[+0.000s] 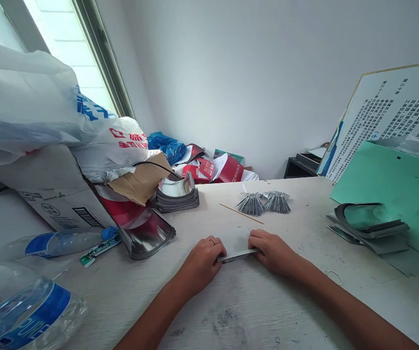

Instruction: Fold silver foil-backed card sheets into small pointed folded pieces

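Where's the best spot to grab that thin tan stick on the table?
Probably its left half, pinched from above: the stick is thin and lies flat, its left end reaching clear, while its right half runs close beside the left grey bundle.

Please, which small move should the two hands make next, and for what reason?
Perhaps press gently along the middle of the near edge of the thin pale sheet. The left hand holds this edge at one end and the right hand at the other, but the part between them is uncovered and seems slightly raised from the table.
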A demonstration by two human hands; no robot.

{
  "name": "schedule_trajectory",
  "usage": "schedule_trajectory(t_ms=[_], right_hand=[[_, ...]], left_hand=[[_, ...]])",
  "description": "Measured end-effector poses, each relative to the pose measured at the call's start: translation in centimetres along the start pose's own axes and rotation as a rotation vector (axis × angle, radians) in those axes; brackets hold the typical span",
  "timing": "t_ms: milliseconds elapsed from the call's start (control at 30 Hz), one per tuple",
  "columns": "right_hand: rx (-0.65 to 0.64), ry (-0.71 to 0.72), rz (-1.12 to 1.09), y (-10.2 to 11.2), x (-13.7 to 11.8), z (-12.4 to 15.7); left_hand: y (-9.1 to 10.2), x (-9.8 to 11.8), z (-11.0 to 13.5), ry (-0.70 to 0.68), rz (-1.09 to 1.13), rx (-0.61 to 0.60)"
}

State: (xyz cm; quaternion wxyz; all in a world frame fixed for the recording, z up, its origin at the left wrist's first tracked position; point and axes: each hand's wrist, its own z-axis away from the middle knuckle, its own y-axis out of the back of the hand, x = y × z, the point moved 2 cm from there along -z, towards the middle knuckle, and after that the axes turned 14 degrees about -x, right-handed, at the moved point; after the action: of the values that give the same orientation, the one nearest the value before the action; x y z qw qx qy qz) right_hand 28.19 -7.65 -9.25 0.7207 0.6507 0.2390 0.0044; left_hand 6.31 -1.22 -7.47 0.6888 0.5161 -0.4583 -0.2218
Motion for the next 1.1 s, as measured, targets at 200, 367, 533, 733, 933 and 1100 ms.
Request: schedule_trajectory(t_ms=[200,367,533,733,933,1100], right_hand=[[0.006,0.027,0.006,-0.13,-0.08,0.0],[0.011,0.039,0.006,-0.03,-0.02,0.09],[-0.004,0.069,0.067,0.01,-0.02,0.26],[-0.01,0.117,0.165,0.1,-0.11,0.29],[-0.001,0.153,0.204,0.06,-0.07,0.52],[-0.003,0.184,0.238,0.27,-0.02,0.78]], left_hand=[[0.2,-0.07,0.07,0.067,0.263,0.037],[0.01,-0.18,-0.18,0.114,0.304,0.068],[0.13,-0.05,-0.17,0.086,0.173,0.072],[0.19,0.01,-0.15,0.114,0.12,0.088],[0.25,0.18,-0.1,0.061,0.014,0.047],[0.6,0.59,0.03,-0.008,-0.131,-0.027]])
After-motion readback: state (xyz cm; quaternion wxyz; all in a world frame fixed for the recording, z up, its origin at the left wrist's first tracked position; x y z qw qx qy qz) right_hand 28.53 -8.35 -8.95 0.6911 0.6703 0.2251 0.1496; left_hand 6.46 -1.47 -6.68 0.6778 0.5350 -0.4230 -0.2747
